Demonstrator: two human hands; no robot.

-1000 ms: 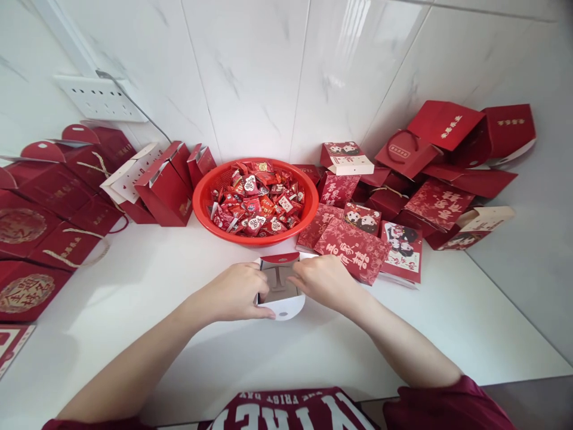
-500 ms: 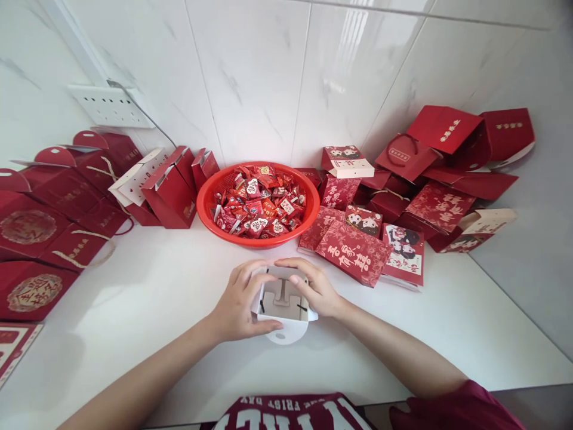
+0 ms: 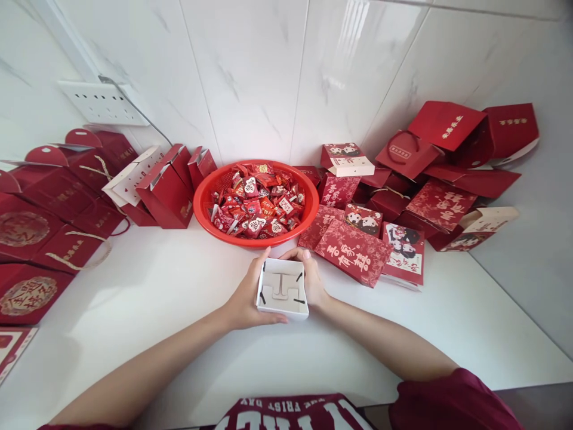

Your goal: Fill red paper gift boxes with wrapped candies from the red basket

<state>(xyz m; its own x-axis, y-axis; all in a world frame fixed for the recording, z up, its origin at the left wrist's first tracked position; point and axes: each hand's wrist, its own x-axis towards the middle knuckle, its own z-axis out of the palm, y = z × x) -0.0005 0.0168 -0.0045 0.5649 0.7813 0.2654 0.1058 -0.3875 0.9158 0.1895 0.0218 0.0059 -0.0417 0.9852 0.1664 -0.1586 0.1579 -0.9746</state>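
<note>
A small box (image 3: 282, 306) with a white inside stands open at the top between my hands, over the white table. Dark cord ends show at its inner corners, and interlocked flaps form its bottom. My left hand (image 3: 248, 298) grips the left side, with the thumb along the near edge. Around the right and far sides curls my right hand (image 3: 312, 279), its lower fingers partly hidden behind the box. Just beyond is a red plastic basket (image 3: 203, 224) holding many red-wrapped candies (image 3: 256, 226).
Red gift boxes (image 3: 58, 191) with rope handles line the left side of the white table (image 3: 179, 358). Flat and folded red boxes (image 3: 353, 254) lie right of the basket, with more boxes (image 3: 441, 128) piled behind. A socket strip (image 3: 102, 104) is on the tiled wall.
The near rounded flap and side flaps no longer stick out from the box. My hands have shifted to its outer sides, leaving the opening uncovered.
</note>
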